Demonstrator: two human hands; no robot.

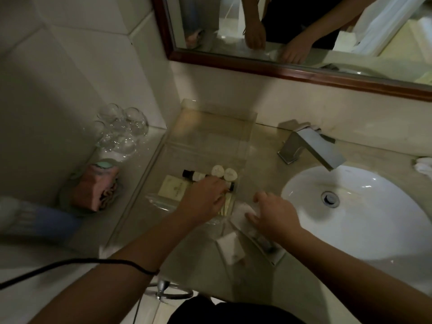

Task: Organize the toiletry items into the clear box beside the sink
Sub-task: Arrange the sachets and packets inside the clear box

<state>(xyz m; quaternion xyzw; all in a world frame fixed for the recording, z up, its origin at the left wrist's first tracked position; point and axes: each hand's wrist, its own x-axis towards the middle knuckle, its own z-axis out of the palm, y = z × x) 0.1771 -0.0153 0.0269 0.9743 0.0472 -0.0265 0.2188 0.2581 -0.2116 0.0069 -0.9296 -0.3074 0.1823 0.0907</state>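
Observation:
The clear box (218, 118) lies on the counter left of the sink (364, 213). In its near end lie a cream sachet (173, 188), a small black-capped bottle (194, 176) and two round white caps (224, 173). My left hand (205, 198) reaches into the box and rests on a second dark-capped bottle (231, 186), fingers curled over it; pale yellow packets (228, 205) show beneath it. My right hand (274, 215) presses on a white wrapped packet (247, 210) just outside the box's near right corner. A small white box (230, 250) lies on the counter in front.
A square chrome faucet (311, 146) stands behind the sink. Upturned glasses (121, 127) and a pink tissue box (93, 190) sit on the ledge at left. A mirror (304, 31) hangs above. A white cloth (424, 166) lies at far right. A black cable (77, 263) crosses my left forearm.

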